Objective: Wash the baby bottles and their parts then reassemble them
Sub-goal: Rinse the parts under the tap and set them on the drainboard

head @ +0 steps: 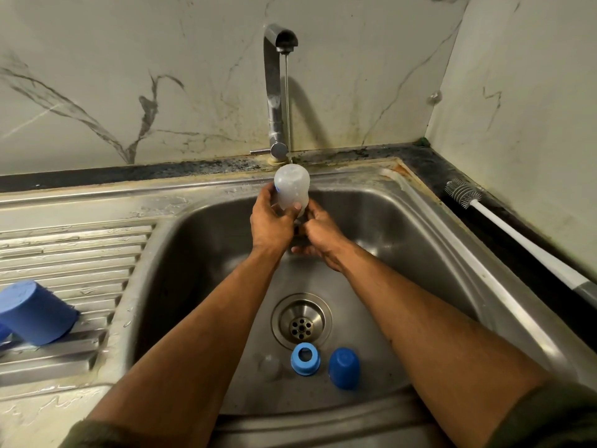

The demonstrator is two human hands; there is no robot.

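At the bottom of the frame, on the floor of the steel sink [420,221], three small parts lie in a row just below the drain [301,321]: a clear nipple [269,367] on the left, a blue collar ring [306,358] in the middle and a blue cap [344,367] on the right, near one another but apart. At the lower left a larger blue cup [35,313] lies tilted on the ribbed drainboard [80,253].

Higher, at the centre of the frame, both forearms reach over the basin. The left hand [271,221] grips the frosted baby bottle [291,187], its fingers curled round the lower part, with the rounded base turned upward. The right hand [318,236] sits just beside and below it, fingers curled near the bottle's lower end; whether they pinch anything I cannot tell.

A thin stream of water falls from the tap [274,92] onto the top of the bottle. At the right edge a white bottle brush [517,234] lies on the dark counter [452,176], along the marble wall.
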